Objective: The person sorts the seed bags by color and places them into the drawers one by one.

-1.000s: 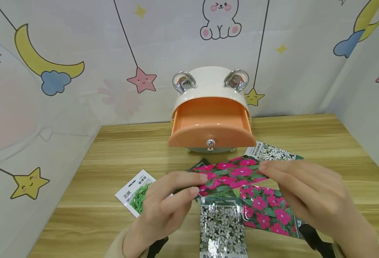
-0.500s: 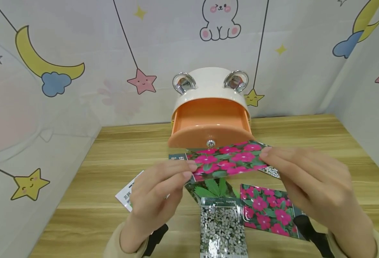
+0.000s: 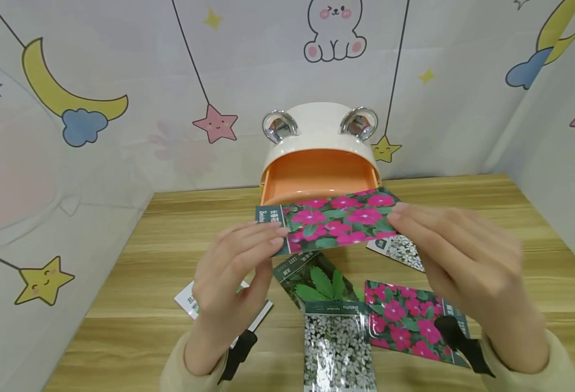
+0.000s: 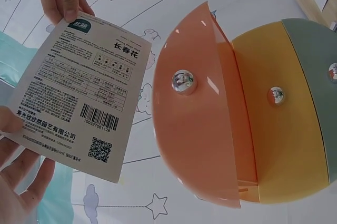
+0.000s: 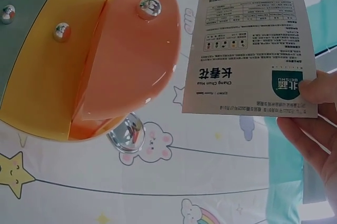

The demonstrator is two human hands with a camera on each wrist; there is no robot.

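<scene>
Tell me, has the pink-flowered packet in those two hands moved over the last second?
Yes: in the head view, the packet has moved up towards the open orange drawer. It was below the drawer's knob; now it hides it.

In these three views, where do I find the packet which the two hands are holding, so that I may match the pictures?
Head: packet at centre, pink-flowered side showing, between left hand and right hand.
Left wrist: packet at left, printed back showing.
Right wrist: packet at upper right, printed back showing.
Shared landmark: orange drawer, pulled open; above the packet in head, right of it in left wrist, left of it in right wrist.
</scene>
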